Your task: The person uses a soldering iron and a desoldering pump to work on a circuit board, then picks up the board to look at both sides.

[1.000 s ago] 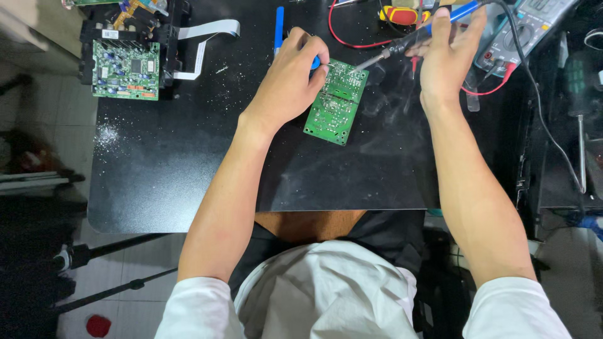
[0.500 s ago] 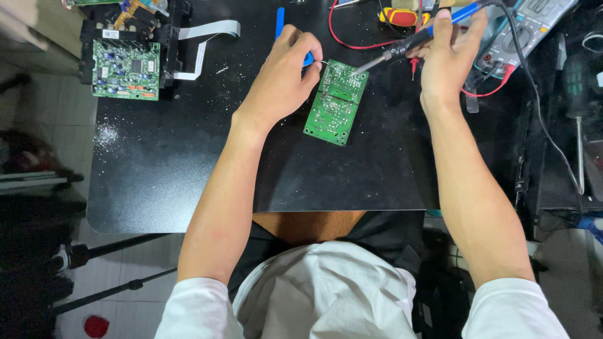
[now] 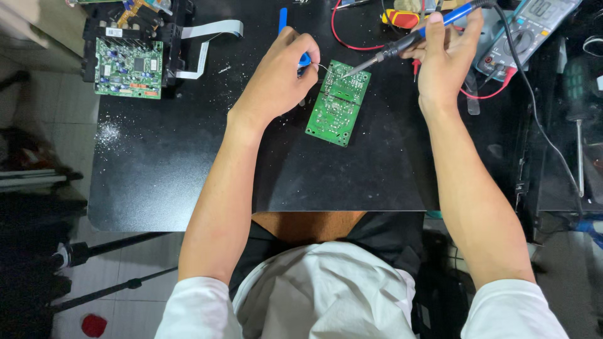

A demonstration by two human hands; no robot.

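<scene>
A green circuit board (image 3: pixel 338 104) lies solder side up on the black table (image 3: pixel 188 169). My left hand (image 3: pixel 276 81) is closed on a blue-handled tool (image 3: pixel 284 20) and feeds a thin solder wire (image 3: pixel 322 66) toward the board's top edge. In my right hand (image 3: pixel 445 59) is a blue and black soldering iron (image 3: pixel 408 39). Its metal tip reaches down-left to the board's upper edge, close to the wire's end.
A second green board (image 3: pixel 129 68) sits on a black frame at the table's far left, with a white ribbon cable (image 3: pixel 210 34). A multimeter (image 3: pixel 527 28) with red leads (image 3: pixel 352 43) lies at the far right. A screwdriver (image 3: pixel 576 113) rests on the right side shelf.
My left hand has shifted slightly left, bringing the wire to the board's top edge. The iron tip has settled onto the board near the wire.
</scene>
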